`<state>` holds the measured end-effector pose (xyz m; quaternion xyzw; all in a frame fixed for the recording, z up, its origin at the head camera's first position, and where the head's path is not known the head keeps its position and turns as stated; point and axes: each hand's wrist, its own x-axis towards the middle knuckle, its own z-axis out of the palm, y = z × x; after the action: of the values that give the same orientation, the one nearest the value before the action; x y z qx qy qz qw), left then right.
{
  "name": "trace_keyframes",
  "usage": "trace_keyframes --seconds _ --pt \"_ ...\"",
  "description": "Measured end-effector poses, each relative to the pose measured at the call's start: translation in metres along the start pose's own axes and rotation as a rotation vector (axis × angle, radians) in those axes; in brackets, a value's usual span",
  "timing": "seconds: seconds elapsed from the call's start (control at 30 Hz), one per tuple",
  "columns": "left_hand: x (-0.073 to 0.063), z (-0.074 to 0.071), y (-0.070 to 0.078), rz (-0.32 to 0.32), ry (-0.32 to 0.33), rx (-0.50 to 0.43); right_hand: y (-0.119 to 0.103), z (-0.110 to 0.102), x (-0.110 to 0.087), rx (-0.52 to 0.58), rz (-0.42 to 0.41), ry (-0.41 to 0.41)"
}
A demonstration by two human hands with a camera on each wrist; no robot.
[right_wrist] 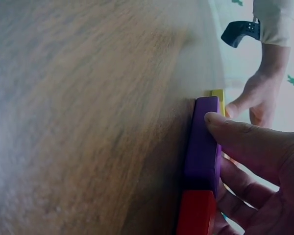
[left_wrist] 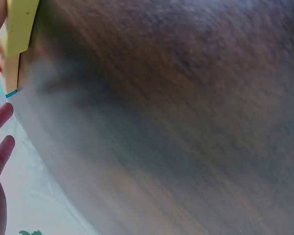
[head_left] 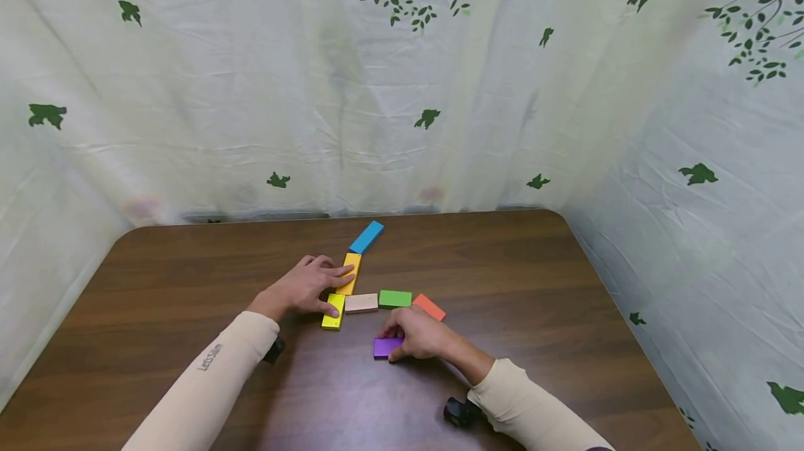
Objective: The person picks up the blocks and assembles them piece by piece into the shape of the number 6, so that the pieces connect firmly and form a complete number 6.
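Observation:
My right hand [head_left: 422,334] pinches a purple block [head_left: 386,348] lying on the table, thumb on its near side. In the right wrist view, a red block [right_wrist: 196,213] adjoins one end of the purple block; whether it is the orange-red block [head_left: 430,306] of the head view, I cannot tell. My left hand [head_left: 308,287] rests with spread fingers, its thumb on the yellow block [head_left: 333,322] and fingertips on the amber block [head_left: 353,262]. A blue block [head_left: 366,237] lies beyond, slanting right. Beige [head_left: 361,304] and green [head_left: 395,299] blocks run rightward from the yellow one.
The brown wooden table [head_left: 534,269] has rounded far corners. White curtains [head_left: 251,102] with green leaf prints hang behind it and at both sides. Each wrist wears a black device, such as the one at my right sleeve [head_left: 534,402].

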<state>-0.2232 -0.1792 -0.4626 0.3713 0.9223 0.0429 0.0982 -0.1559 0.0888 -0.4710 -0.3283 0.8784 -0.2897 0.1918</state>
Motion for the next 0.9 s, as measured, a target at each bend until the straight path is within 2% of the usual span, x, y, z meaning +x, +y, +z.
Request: trace_keyframes --seconds 0.3,0.67,0.9 --pt "-0.001 0.000 -0.001 0.003 -0.001 -0.003 0.000 -0.001 0.002 -0.019 -0.004 -0.025" --pt "-0.001 -0.002 0.000 -0.013 -0.020 -0.053 -0.004 0.000 0.010 -0.050 -0.013 -0.023" --pt "-0.003 -0.002 0.001 -0.007 -0.015 -0.011 -0.007 0.004 0.016 -0.035 -0.044 -0.023"
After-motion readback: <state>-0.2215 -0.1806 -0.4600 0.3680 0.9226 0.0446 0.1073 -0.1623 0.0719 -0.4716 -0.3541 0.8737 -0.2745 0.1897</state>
